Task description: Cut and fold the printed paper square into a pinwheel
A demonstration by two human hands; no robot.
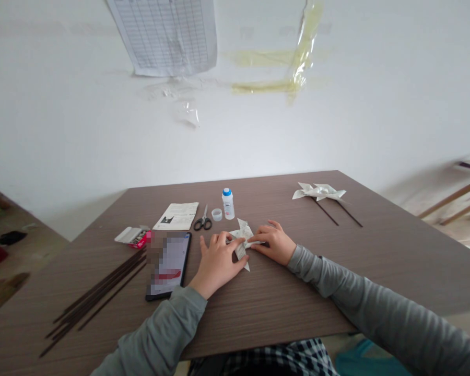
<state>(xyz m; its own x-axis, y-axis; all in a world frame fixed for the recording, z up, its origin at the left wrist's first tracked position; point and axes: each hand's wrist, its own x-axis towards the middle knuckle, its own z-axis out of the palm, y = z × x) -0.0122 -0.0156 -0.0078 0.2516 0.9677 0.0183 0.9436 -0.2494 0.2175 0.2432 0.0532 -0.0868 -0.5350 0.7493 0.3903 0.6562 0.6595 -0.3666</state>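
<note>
A folded paper pinwheel point(243, 227), made of printed paper, lies on the table in front of me. My left hand point(220, 263) holds it from the left, thumb low and index finger across its middle, the other fingers spread out. From the right, my right hand point(276, 243) grips one of its blades near the centre between thumb and fingers. Parts of the pinwheel are hidden under my fingers. Just beyond my hands stand a white bottle with a blue cap point(227, 204) and a small clear cup point(216, 214). Black-handled scissors point(202, 223) lie beside the cup.
Left of my hands lie a phone point(170, 266), several dark thin sticks point(97, 292), an open red-and-white small box point(135, 236) and a stack of printed paper point(176, 215). Two pinwheels on sticks point(321, 193) rest at the back right. A wall point(102, 130) rises behind the table point(282, 308).
</note>
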